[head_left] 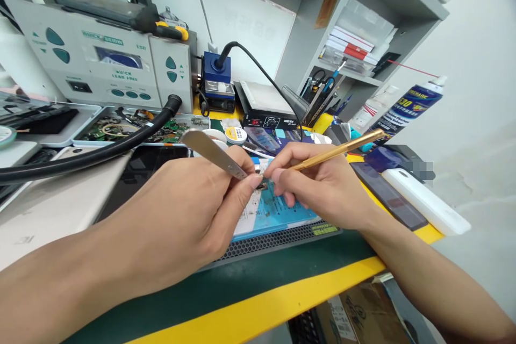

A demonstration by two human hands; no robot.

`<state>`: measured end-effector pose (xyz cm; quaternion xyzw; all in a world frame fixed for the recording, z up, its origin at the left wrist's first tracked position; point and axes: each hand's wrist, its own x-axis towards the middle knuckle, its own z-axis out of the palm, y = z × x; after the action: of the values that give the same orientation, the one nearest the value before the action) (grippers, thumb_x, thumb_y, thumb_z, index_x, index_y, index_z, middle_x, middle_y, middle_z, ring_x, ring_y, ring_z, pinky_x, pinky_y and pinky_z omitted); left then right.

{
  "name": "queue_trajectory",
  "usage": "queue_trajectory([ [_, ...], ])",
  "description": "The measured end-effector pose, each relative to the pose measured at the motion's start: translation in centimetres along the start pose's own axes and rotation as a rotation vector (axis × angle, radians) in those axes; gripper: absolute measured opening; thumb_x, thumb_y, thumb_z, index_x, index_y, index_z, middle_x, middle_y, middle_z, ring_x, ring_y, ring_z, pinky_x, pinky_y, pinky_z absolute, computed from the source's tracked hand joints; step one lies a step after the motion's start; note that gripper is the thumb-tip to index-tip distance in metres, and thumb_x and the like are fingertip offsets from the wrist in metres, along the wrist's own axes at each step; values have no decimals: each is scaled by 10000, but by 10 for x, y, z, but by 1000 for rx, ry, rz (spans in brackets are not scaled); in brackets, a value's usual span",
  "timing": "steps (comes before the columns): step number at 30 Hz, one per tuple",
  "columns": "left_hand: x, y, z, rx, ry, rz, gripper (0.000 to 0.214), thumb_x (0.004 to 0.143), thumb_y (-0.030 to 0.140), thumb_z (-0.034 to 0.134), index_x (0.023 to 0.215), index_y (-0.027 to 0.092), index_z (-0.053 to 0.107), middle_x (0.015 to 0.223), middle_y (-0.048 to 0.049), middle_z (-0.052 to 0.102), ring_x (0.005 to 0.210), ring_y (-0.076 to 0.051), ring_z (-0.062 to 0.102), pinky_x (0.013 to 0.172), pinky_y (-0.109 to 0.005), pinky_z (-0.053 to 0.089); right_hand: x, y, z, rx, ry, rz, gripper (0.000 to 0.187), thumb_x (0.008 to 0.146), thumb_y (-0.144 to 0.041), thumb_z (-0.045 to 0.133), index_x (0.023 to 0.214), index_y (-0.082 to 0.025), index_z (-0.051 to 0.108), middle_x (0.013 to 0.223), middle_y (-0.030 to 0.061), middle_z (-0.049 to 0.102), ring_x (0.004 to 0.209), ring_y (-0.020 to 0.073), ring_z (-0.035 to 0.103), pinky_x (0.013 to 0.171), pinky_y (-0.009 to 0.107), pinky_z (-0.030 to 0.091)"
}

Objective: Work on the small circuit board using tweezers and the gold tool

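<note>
My left hand (193, 204) is closed around metal tweezers (213, 153), whose wide end points up and away to the left. Between the thumb and fingers of my right hand (322, 183) is a slim gold pen-shaped tool (338, 149), its rear end slanting up to the right. Both sets of fingertips meet closely over a small dark part (262, 186), which they partly cover. The working tips of the two tools are too small or hidden to make out. Below lies a blue and white pad (278, 212) on a dark perforated mat (266, 244).
A hot-air rework station (116, 70) stands at the back left, its black hose (100, 155) crossing the bench. Behind my hands are a tray of circuit boards (105, 126) and a black-fronted box (274, 118). Phones (389, 193) and a spray can (415, 110) lie right.
</note>
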<state>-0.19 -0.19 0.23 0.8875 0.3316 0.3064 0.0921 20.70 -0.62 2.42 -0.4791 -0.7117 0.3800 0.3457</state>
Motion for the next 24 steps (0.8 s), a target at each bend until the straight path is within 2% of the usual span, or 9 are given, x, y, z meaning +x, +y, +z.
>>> queue_trajectory([
  [7, -2, 0, -1, -63, -11, -30, 240, 1043, 281, 383, 960, 218, 599, 828, -8, 583, 717, -191, 568, 652, -327, 410, 1, 0, 0, 43, -7, 18, 53, 819, -159, 614, 799, -147, 661, 619, -7, 635, 465, 94, 535, 376, 168, 372],
  [14, -4, -1, 1, -82, -76, -107, 245, 1059, 343, 356, 987, 235, 564, 819, -6, 606, 662, -190, 552, 604, -326, 381, 1, 3, -1, 89, -16, 18, 49, 811, -151, 612, 814, -145, 661, 621, -15, 625, 471, 94, 528, 427, 188, 389],
  [19, -6, -1, 1, -124, -104, -147, 236, 1062, 387, 349, 1018, 251, 537, 918, -25, 642, 784, -216, 633, 693, -345, 459, 2, 5, 0, 111, -39, 26, 36, 811, -148, 606, 794, -160, 635, 612, -28, 595, 469, 95, 512, 439, 200, 372],
  [24, -7, -1, 2, -139, -155, -193, 303, 1058, 456, 315, 979, 251, 524, 909, -44, 645, 814, -245, 647, 720, -368, 490, 3, 8, -1, 97, -51, 8, 44, 810, -147, 609, 776, -172, 621, 609, -28, 589, 483, 102, 528, 441, 199, 379],
])
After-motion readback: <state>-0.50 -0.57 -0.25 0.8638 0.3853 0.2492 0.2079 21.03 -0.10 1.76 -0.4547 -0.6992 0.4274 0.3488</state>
